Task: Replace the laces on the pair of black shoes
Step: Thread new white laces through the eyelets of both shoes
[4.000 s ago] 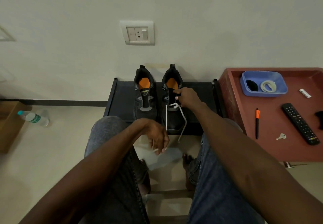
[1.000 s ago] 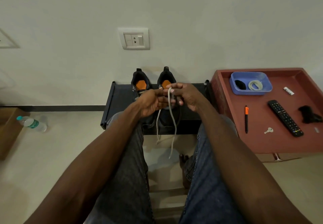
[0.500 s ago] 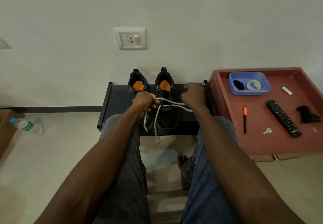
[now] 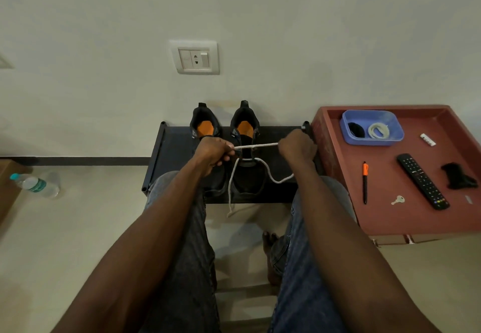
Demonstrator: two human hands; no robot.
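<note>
Two black shoes (image 4: 226, 150) are standing side by side on a low black worktop (image 4: 171, 155) against a pale wall (image 4: 260, 20), heels toward the wall and toes toward the person, so each long axis is running from the wall outward. Orange insoles are showing in both.

A white lace (image 4: 256, 146) is stretching taut and nearly level, left to right, across the right-hand shoe. The left hand (image 4: 212, 152) is gripping one part of it with curled fingers; the right hand (image 4: 296, 148) is closing its grip round the other. Below the taut span the lace is looping through the shoe's front; one tail is dropping over the worktop's near edge toward the floor (image 4: 65, 228), the other is curving toward the right wrist.

Just beside the black worktop on the right, a red worktop (image 4: 390, 215) is carrying a blue tray (image 4: 395, 135) holding a coiled white lace (image 4: 378, 131) and something dark, plus a pen (image 4: 365, 181), a key (image 4: 398, 200) and a remote (image 4: 423, 180). A wall socket (image 4: 195, 58) is sitting above the shoes. A water bottle (image 4: 33, 184) is lying on the floor at far left.
</note>
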